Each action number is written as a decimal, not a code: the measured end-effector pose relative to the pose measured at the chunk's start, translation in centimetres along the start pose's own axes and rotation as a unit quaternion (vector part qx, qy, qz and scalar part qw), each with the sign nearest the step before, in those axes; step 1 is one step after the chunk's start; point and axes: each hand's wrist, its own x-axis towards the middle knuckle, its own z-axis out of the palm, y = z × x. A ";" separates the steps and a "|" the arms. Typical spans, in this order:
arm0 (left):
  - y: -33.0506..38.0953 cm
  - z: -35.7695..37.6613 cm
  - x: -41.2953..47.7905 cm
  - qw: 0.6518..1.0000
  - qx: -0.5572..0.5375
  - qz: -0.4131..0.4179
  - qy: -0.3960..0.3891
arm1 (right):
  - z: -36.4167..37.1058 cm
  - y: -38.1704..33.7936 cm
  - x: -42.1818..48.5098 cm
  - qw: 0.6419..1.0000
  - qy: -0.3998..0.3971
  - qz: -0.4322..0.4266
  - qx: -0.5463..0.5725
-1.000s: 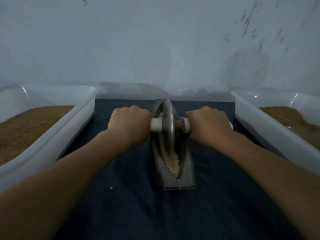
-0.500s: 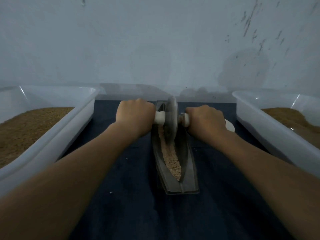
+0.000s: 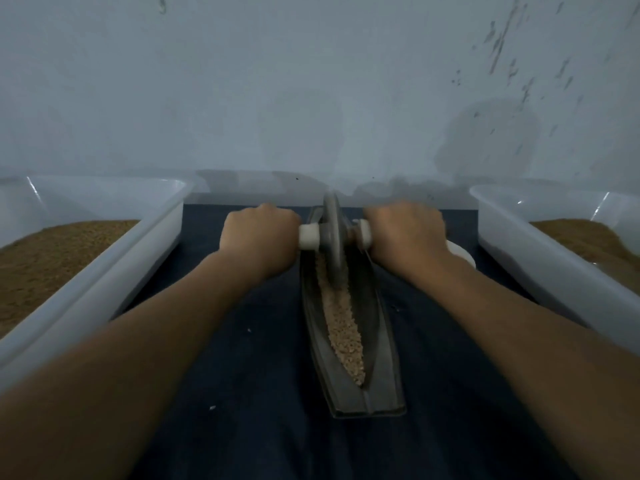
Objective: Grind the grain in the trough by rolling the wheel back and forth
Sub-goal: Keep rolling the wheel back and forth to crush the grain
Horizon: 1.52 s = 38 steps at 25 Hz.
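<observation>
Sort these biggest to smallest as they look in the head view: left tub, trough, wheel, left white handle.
1. left tub, partly out of frame
2. trough
3. wheel
4. left white handle, only its end showing

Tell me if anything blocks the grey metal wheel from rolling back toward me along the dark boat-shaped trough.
Nothing visible does. The grey metal wheel sits at the far end of the dark boat-shaped trough; only pale crushed grain lies in its path. The left hand and right hand grip its white handles.
</observation>
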 end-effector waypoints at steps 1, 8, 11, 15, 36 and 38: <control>-0.1 -0.3 0.7 1.000 -0.009 -0.005 -0.017 | -0.2 -0.1 1.1 1.000 -0.016 -0.002 0.000; -0.4 -1.8 -7.1 0.989 0.050 0.090 0.107 | -1.6 1.3 -8.2 0.989 0.123 -0.075 -0.033; -0.1 -1.0 -5.4 0.995 0.042 0.068 0.062 | -0.7 1.4 -6.7 0.992 0.097 -0.057 -0.048; 0.0 -0.1 0.7 0.999 0.032 0.021 0.019 | 1.3 0.4 -0.1 1.000 0.013 0.007 0.027; 0.3 -1.0 -5.1 0.991 0.048 0.078 0.097 | -0.3 1.2 -5.7 0.998 0.034 -0.044 0.019; -0.3 -1.6 -7.6 0.981 0.049 0.122 0.141 | -1.0 1.5 -8.4 0.994 0.078 -0.071 0.006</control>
